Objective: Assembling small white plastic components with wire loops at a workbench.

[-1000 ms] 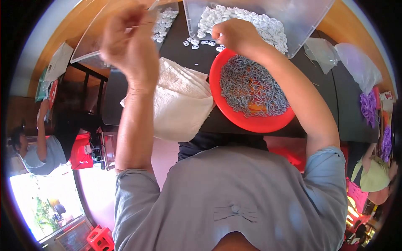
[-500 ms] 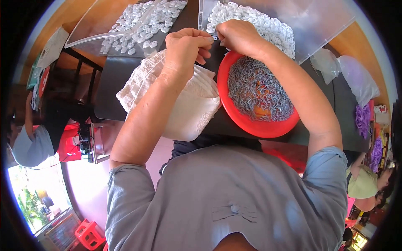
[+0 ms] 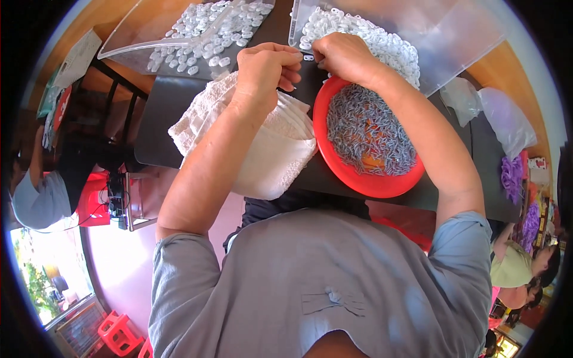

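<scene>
Working from the red bowl [image 3: 367,143], keep your left hand [image 3: 262,65] just up-left of it, fingers curled narrow, your right hand [image 3: 343,56] pinching the tiny white piece [image 3: 308,58] above its rim, wrists low so nothing drops.
</scene>
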{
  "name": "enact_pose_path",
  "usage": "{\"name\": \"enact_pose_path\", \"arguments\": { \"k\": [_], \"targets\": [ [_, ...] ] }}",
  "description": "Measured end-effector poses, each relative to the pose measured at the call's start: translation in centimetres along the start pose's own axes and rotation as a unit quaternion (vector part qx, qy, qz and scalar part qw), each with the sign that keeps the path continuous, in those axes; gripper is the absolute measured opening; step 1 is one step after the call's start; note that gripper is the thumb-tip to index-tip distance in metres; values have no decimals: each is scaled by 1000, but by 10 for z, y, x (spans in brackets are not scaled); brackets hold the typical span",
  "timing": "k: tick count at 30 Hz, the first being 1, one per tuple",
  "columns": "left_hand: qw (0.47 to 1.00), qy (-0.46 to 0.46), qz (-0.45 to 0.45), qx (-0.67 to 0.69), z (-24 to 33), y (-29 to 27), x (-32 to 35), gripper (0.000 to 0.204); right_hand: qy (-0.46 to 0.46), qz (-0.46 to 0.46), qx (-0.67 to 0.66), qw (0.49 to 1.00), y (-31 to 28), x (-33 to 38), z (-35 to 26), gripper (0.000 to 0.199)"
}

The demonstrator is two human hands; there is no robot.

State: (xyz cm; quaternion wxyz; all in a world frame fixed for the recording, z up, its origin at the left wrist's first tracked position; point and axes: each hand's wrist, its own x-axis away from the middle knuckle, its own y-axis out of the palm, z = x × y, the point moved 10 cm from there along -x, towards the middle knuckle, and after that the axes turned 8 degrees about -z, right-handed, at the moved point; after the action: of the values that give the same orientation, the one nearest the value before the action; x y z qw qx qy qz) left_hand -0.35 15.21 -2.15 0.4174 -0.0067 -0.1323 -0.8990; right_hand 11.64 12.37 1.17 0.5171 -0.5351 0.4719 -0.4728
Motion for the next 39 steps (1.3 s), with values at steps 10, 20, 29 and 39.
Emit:
{"name": "enact_pose_path", "arguments": {
  "k": [10, 20, 29, 39],
  "targets": [
    [995, 22, -94, 13, 13, 43, 8, 20, 61, 66, -609, 788, -41, 65, 14, 10],
    [972, 52, -222, -61, 27, 114, 13, 19, 123, 105, -687, 709, -53, 128, 32, 5],
    [978, -9, -206, 32, -17, 122, 12, 13, 49, 120, -157, 979, -29, 167, 26, 11],
    [973, -33, -226, 19, -24, 125, 16, 13, 35, 165, -226, 959, -37, 166, 27, 8]
  ]
}}
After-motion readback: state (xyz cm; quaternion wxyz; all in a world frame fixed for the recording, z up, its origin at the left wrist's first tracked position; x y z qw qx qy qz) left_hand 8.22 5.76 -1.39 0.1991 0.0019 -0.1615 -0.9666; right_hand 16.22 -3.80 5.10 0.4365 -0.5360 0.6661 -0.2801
